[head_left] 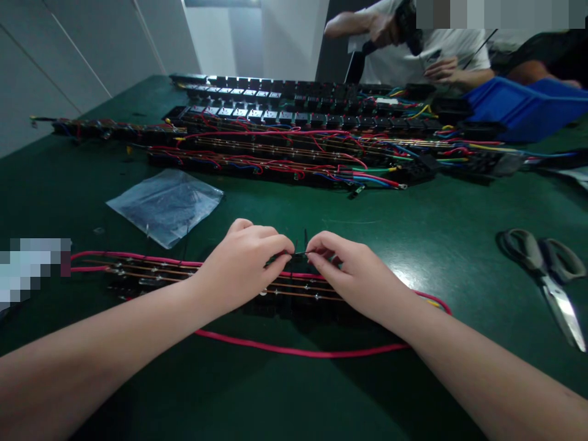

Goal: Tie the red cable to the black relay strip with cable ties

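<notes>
A long black strip of sockets (151,278) with copper bars and a red wire (298,351) lies across the green table in front of me. My left hand (243,263) and my right hand (351,269) meet over its middle. Both are pinched on a thin black cable tie (299,252) stretched between their fingertips, just above the strip. The part of the strip under my hands is hidden.
A clear plastic bag (168,205) of small black parts lies at the left. Grey-handled scissors (549,275) rest at the right. Several wired strips (294,150) fill the far table. A blue bin (523,107) and another person (413,43) with a tool are at the back right.
</notes>
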Demonstrator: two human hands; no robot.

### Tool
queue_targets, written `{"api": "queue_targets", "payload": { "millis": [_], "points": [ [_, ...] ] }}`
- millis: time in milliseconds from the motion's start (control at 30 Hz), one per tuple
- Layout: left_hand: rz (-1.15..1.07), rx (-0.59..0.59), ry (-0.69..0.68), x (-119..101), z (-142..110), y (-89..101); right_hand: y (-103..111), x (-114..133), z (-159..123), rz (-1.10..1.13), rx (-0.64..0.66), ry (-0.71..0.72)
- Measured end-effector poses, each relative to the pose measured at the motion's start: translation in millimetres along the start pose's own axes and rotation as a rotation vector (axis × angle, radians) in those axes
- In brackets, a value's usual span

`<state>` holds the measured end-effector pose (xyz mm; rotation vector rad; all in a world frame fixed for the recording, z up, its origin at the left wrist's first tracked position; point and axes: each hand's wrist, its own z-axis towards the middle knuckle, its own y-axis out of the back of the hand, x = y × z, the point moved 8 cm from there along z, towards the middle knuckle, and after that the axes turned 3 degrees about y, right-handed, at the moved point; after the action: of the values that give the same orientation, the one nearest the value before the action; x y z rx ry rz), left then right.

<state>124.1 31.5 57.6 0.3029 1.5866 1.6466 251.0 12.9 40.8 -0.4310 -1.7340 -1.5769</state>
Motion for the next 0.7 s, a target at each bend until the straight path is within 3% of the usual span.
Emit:
{"api": "queue_targets", "payload": {
  "millis": [200,700],
  "points": [
    [-0.072,0.058,0.011,5.9,3.3,-7.8,-2.1,1.0,-0.3,-0.036,0.049,-0.023],
    [-0.098,0.017,0.004,5.3,4.7,-1.7,-3.0,3.2,-1.3,-0.074,0.077,-0.012]
  ]
}}
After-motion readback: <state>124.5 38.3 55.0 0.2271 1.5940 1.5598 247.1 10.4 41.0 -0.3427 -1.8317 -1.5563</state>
